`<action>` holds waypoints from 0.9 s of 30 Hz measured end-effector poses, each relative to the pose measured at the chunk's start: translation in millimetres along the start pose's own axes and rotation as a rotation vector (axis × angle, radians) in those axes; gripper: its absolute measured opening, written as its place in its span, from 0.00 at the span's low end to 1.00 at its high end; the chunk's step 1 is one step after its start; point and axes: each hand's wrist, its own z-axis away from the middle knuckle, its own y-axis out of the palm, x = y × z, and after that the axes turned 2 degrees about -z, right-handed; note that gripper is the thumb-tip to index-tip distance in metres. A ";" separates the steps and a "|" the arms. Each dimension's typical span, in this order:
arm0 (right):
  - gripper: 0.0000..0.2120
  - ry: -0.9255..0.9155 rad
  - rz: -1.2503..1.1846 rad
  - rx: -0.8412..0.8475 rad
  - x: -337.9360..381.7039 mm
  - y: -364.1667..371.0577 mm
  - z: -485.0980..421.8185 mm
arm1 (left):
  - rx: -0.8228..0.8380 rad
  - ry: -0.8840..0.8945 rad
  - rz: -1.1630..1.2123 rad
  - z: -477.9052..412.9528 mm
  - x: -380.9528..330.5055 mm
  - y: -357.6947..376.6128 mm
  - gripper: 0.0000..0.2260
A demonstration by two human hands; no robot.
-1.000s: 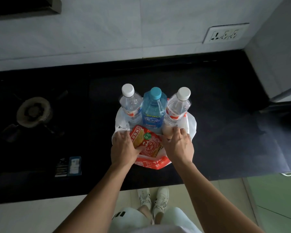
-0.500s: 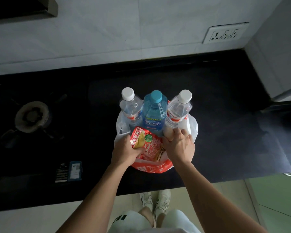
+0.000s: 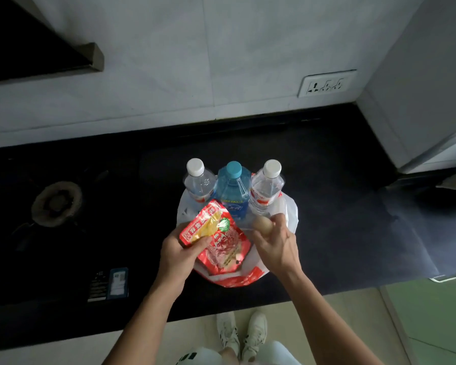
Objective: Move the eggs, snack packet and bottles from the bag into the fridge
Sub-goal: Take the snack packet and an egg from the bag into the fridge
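Note:
A white and red plastic bag (image 3: 291, 214) sits on the black counter. Three bottles stand upright in its far side: a clear one with a white cap (image 3: 198, 181), a blue one with a teal cap (image 3: 232, 189) and another clear one with a white cap (image 3: 267, 187). My left hand (image 3: 178, 252) grips the left edge of a red snack packet (image 3: 221, 243), lifted above the bag's opening. My right hand (image 3: 277, 245) holds a pale brown egg (image 3: 262, 224) in its fingertips just above the bag. Other eggs are hidden from view.
A gas burner (image 3: 55, 202) sits on the black hob at the left, with a label (image 3: 111, 284) near its front edge. The grey fridge side (image 3: 416, 101) rises at the right. A wall socket (image 3: 327, 84) is behind the counter. My feet (image 3: 242, 335) stand on the pale floor.
Both hands have risen out of the bag: the left lifted the snack packet up and tilted it, and the right came up holding an egg.

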 end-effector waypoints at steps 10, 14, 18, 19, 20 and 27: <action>0.09 -0.019 -0.430 0.080 9.0 -18.6 17.7 | 0.174 -0.298 0.693 26.5 -13.4 -6.8 0.22; 0.08 -0.002 -0.389 0.049 1.8 -24.9 24.1 | 0.211 -0.390 0.664 36.6 -14.6 -9.2 0.21; 0.08 -0.033 -0.391 0.013 -1.3 -32.4 33.1 | 0.335 -0.368 0.528 54.3 -17.7 -16.5 0.24; 0.08 -0.041 -0.388 0.011 -0.7 -34.5 35.2 | 0.331 -0.355 0.508 58.4 -18.2 -16.5 0.25; 0.08 -0.045 -0.383 0.010 -0.4 -36.4 37.0 | 0.316 -0.341 0.502 62.2 -18.5 -15.6 0.23; 0.09 -0.089 -0.406 0.046 11.7 -40.9 50.4 | 0.252 -0.221 0.436 77.2 -29.3 -9.9 0.17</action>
